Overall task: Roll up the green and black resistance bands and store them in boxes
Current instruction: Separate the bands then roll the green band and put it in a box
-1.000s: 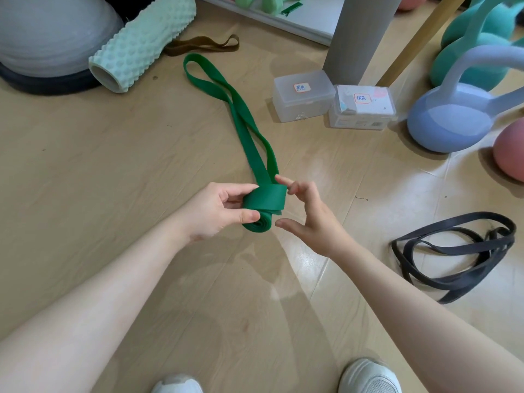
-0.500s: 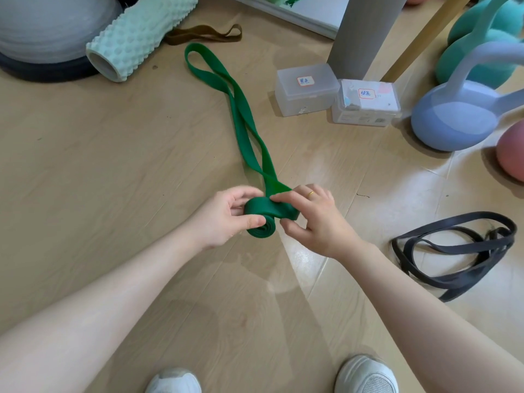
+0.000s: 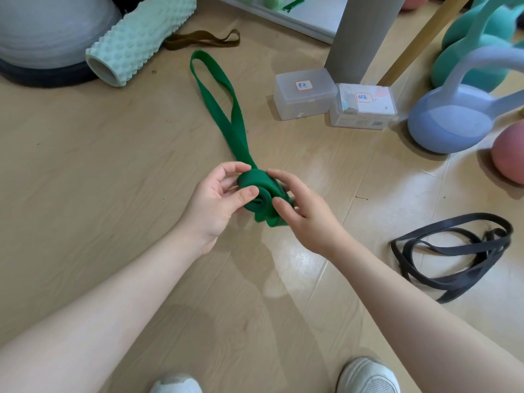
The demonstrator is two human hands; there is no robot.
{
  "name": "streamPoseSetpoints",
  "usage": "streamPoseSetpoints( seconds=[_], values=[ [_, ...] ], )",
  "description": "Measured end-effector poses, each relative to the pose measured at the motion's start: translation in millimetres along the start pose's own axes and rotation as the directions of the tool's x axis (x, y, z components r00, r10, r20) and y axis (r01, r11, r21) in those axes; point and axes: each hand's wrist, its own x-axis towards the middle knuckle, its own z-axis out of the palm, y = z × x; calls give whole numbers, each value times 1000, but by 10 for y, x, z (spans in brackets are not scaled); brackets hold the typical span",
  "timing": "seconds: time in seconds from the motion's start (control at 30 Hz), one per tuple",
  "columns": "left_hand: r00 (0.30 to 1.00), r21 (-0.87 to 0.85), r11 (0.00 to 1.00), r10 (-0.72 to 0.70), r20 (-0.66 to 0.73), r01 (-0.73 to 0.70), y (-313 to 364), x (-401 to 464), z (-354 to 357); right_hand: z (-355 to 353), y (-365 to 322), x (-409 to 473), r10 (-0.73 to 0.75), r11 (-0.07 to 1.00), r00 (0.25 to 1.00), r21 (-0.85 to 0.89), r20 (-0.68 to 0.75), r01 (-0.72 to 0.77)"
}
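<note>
The green resistance band (image 3: 226, 109) lies stretched across the wooden floor, its near end wound into a thick roll held above the floor. My left hand (image 3: 218, 197) pinches the roll's left side, thumb on its spiral face. My right hand (image 3: 303, 208) grips the right side, fingers over the top. The black resistance band (image 3: 453, 251) lies loosely coiled on the floor at the right, untouched. Two small lidded plastic boxes stand beyond: a clear one (image 3: 304, 93) and a white one (image 3: 364, 106), each with a label.
A mint foam roller (image 3: 136, 38) and a grey dome trainer (image 3: 42, 32) sit at the far left, with a brown band (image 3: 204, 41) behind. A grey post (image 3: 360, 35), lilac (image 3: 453, 120) and teal kettlebells (image 3: 479, 52) and a pink ball (image 3: 510, 157) crowd the right. My shoes (image 3: 368, 375) show below.
The roll has grown thicker as both hands wound more of the green band onto it. The band's free length on the floor has shortened and been drawn toward me.
</note>
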Motion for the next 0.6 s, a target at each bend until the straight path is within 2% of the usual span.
streamPoseSetpoints(
  seconds=[0.13, 0.23, 0.33, 0.43, 0.5, 0.6],
  values=[
    [999, -77, 997, -30, -38, 27, -32, -3, 34, 105, -28, -21, 88, 952, 996, 296, -10, -82],
    [997, -155, 987, -43, -62, 33, -36, -4, 54, 110, -15, -11, 141, 891, 990, 436, 8, -131],
    [991, -245, 967, -95, -96, 69, -64, -3, 95, 108, -46, 19, 188, 874, 982, 462, -36, -150],
    [985, -305, 946, -142, -95, 107, -94, -29, 128, 55, -57, 75, 168, 907, 983, 401, -75, -125],
    [981, -237, 955, -192, -36, 178, -82, -35, 78, -48, -38, 84, 132, 929, 991, 351, -16, -118],
    [928, 160, 932, -346, 139, 324, -5, 5, -63, -241, -6, 66, 80, 969, 986, 220, 149, -112]
  ],
)
